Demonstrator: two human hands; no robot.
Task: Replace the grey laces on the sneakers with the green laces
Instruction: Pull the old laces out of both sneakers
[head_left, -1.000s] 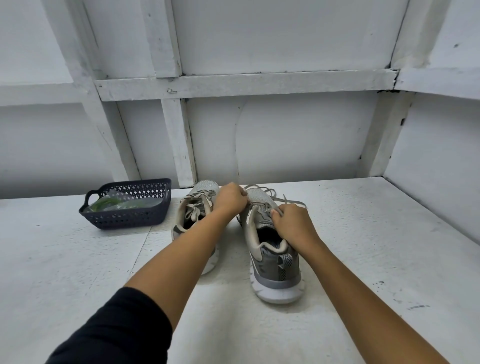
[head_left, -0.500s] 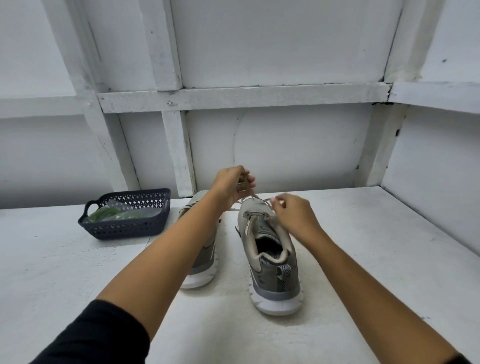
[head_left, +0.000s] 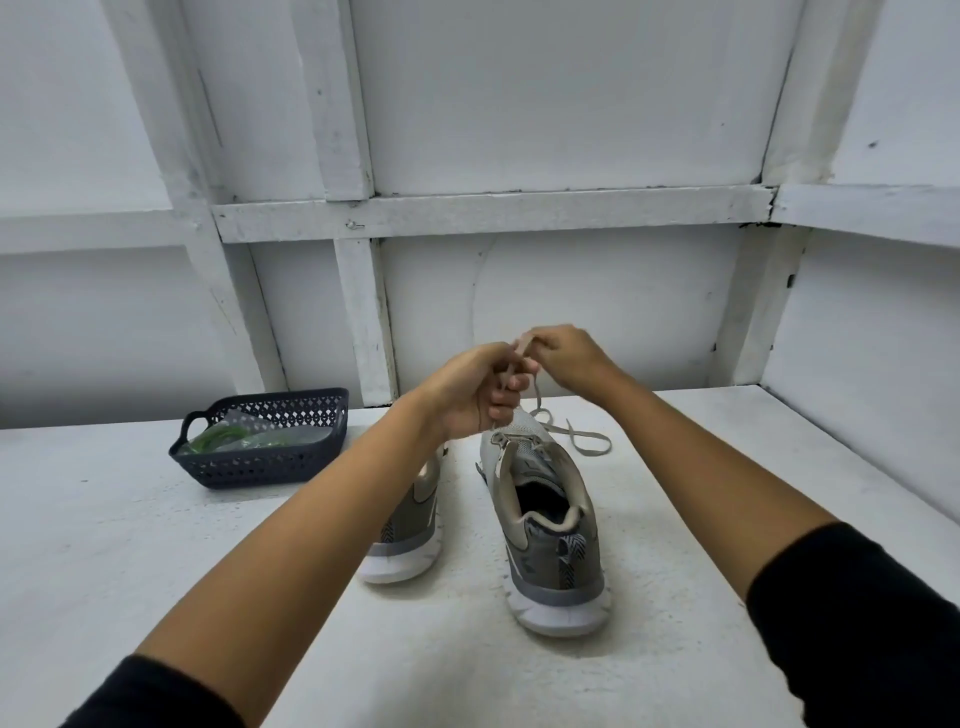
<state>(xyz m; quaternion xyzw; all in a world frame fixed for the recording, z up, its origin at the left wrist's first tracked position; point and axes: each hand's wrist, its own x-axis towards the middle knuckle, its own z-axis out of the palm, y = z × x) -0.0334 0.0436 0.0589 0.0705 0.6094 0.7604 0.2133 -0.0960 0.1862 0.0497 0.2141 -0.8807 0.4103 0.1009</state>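
Both grips have come up off the right sneaker (head_left: 545, 519) since a moment ago, and the grey lace (head_left: 589, 441) has come up with them. Your left grip (head_left: 467, 389) sits above that sneaker's toe end with the fingers curled round the lace. Your right grip (head_left: 566, 358) is a touch higher, pinching the strand near its top. So both are grasping the lace, neither one loose.

My guess is you're holding it high so the strand draws straight up out of the eyelets instead of sawing sideways. The slack you've freed lies in a loop on the tabletop (head_left: 130, 545) just past the sneaker's toe, on its right side, out of your way. The sneaker stands flat, heel toward you, collar wide open. I can't tell how many eyelets are still threaded, since your left grip hides some of them.

The other sneaker (head_left: 410, 535) is just left of it, mostly under your left forearm, so its laces are hidden. The green laces (head_left: 218, 439) are in the dark basket (head_left: 260, 462), well off to the left of the right sneaker and a bit further back, in what looks like clear wrapping. Makes sense to leave them parked there until the grey one's fully out.
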